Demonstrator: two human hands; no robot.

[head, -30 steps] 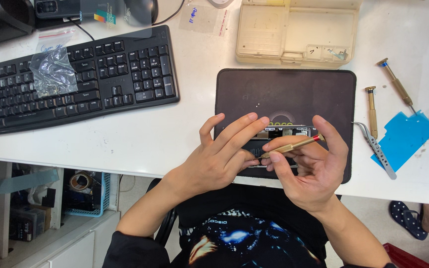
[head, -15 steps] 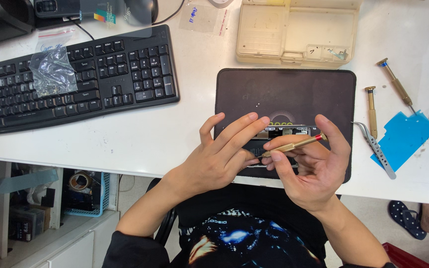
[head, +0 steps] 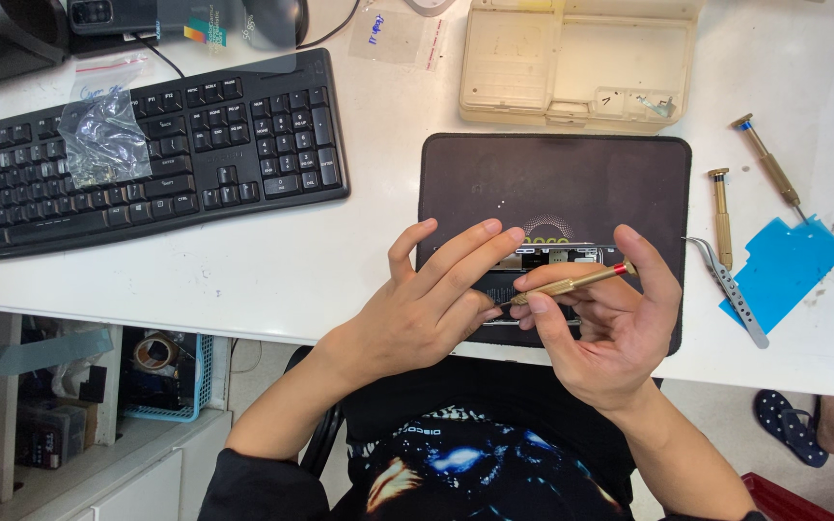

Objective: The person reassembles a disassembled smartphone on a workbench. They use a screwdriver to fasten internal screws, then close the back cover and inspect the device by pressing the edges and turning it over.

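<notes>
White desk (head: 272,280), keyboard (head: 147,154) far left, dark mat (head: 552,183) at the near edge, beige parts box (head: 581,58) beyond it. On the mat lies an opened phone (head: 547,259), mostly covered by the hands. Left hand (head: 427,309) lies flat on the phone, fingers spread and extended to the right, pinning it. Right hand (head: 610,328) is palm-up, fingers curled, pinching a brass screwdriver (head: 571,284) that lies nearly level, tip pointing left at the phone. Judgement: the driver should stand more upright on the screw, with steady downward pressure. Two spare drivers (head: 721,212) and tweezers (head: 731,289) lie right of the mat.
</notes>
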